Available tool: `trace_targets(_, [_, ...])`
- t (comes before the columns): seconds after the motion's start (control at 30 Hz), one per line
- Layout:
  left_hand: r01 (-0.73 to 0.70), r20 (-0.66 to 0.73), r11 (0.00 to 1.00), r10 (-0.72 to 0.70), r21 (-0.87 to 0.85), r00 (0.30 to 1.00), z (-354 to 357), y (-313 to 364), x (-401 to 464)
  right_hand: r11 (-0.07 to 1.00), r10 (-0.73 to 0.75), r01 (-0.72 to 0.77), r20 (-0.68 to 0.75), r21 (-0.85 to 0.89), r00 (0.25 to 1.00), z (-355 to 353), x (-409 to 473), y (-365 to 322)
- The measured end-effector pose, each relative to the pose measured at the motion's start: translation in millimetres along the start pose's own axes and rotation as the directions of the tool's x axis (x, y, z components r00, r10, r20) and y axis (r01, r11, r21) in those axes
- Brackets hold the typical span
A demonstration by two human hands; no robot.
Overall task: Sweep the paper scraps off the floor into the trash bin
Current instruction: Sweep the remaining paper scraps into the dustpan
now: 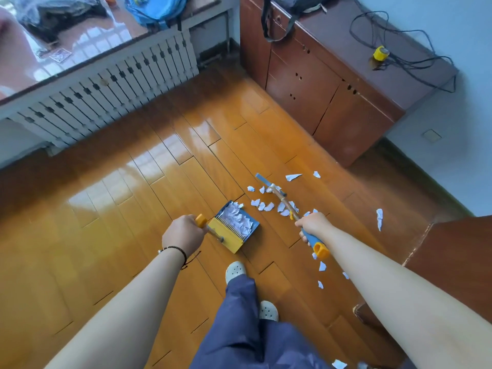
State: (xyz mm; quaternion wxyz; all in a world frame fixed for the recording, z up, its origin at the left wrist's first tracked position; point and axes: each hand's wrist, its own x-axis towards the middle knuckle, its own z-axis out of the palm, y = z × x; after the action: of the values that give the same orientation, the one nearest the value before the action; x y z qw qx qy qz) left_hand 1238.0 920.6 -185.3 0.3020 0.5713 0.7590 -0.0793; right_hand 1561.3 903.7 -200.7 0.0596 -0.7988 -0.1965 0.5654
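Observation:
My left hand grips the yellow handle of a blue and yellow dustpan that rests on the wooden floor with white paper scraps piled in it. My right hand holds the blue and yellow handle of a broom, whose narrow blue head lies on the floor beyond the dustpan. Several white paper scraps lie between the broom head and the dustpan. More scraps are scattered to the right and near my right forearm. No trash bin is in view.
A brown cabinet stands at the back right with black cables and a yellow tape roll on top. A white radiator cover runs along the left. Brown furniture sits at right. My feet in white clogs stand below the dustpan.

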Motion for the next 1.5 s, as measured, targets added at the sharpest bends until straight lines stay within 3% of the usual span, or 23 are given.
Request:
trace_targets(0.23, [0.005,0.03,0.999,-0.006,0.048,1.0,-19,16,56,0.996,0.001,-0.008,-0.071,-0.087,0.998,23,85,-67])
trace_targets(0.47, [-0.024,0.078,0.997,0.018,0.07,0.997,-35,40,89,0.962,0.073,-0.051,0.072,-0.269,0.995,71,69,-68])
trace_targets(0.67, [-0.029,0.126,0.997,0.019,0.077,0.992,-44,53,105,0.954,0.094,-0.042,0.165,-0.298,0.982,35,28,-68])
trace_targets(0.9, [-0.04,0.125,0.997,0.031,0.071,0.992,-49,43,103,0.954,0.002,0.054,0.185,-0.295,0.983,-12,7,-52])
trace_targets(1.2, [-0.187,0.141,0.97,0.165,0.157,0.976,-40,56,98,0.978,-0.018,0.03,0.06,-0.206,0.998,-28,10,-52])
trace_targets(1.5, [-0.365,0.219,0.873,0.306,0.323,0.926,-27,116,99,0.991,0.131,-0.133,-0.135,-0.005,0.982,-47,32,-13])
